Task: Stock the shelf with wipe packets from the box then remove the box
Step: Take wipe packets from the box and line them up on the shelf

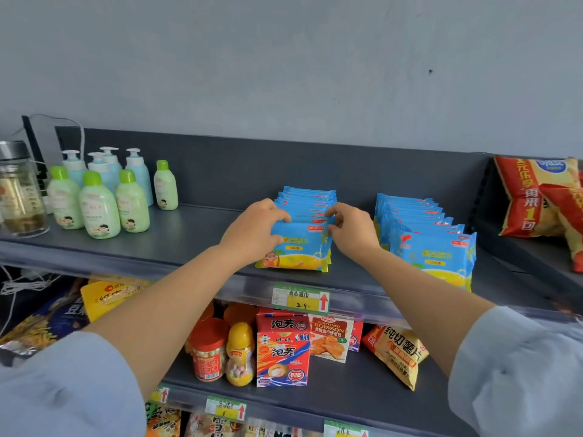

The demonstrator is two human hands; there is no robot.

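Where wipe packets (299,250) line the shelf (189,241), hands (254,230) (355,231) grip one.

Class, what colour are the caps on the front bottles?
The caps are bright green, seen in the head view.

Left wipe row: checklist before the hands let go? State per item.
1. The left hand grips the left row at its front left corner: ok.
2. The right hand pinches that row's top right edge: ok.
3. The row stands on edge, inside the front lip of the shelf: ok.
4. A gap separates it from the right row, no contact: ok.
5. Bare shelf lies between the row and the bottles for more stock: ok.
6. Where the box is and what it still holds: cannot tell, it is not in view.
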